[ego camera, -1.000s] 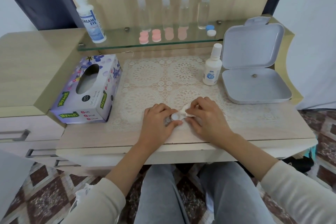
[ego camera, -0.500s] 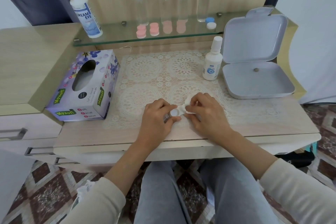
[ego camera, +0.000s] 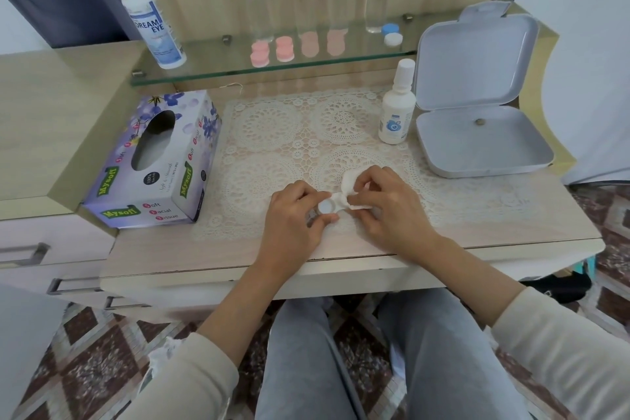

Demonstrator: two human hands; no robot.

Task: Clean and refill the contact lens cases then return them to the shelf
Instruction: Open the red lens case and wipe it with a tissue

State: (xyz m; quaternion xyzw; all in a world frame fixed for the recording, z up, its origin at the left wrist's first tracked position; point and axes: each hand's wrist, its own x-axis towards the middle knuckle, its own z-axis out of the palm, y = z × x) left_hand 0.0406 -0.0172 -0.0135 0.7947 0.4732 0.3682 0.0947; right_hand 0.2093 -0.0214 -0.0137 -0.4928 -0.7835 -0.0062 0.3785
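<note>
My left hand (ego camera: 294, 215) pinches a small white contact lens case (ego camera: 328, 206) just above the lace mat. My right hand (ego camera: 385, 206) grips a crumpled white tissue (ego camera: 351, 181) and presses it against the case's right end. A small white solution bottle (ego camera: 397, 106) stands upright behind the hands. On the glass shelf (ego camera: 211, 70) lie two pink lens cases (ego camera: 272, 49) and a blue and white case (ego camera: 391, 34), with a tall Dream Eye bottle (ego camera: 153, 24) at the left.
A purple tissue box (ego camera: 153, 164) sits left of the lace mat (ego camera: 272, 133). An open grey hinged box (ego camera: 477, 95) stands at the right. Several clear bottles (ego camera: 300, 0) line the back of the shelf. Drawers are at the lower left.
The hands stay together on the case; my right hand's fingers have shifted the tissue slightly against it. The camera has tilted a little.
</note>
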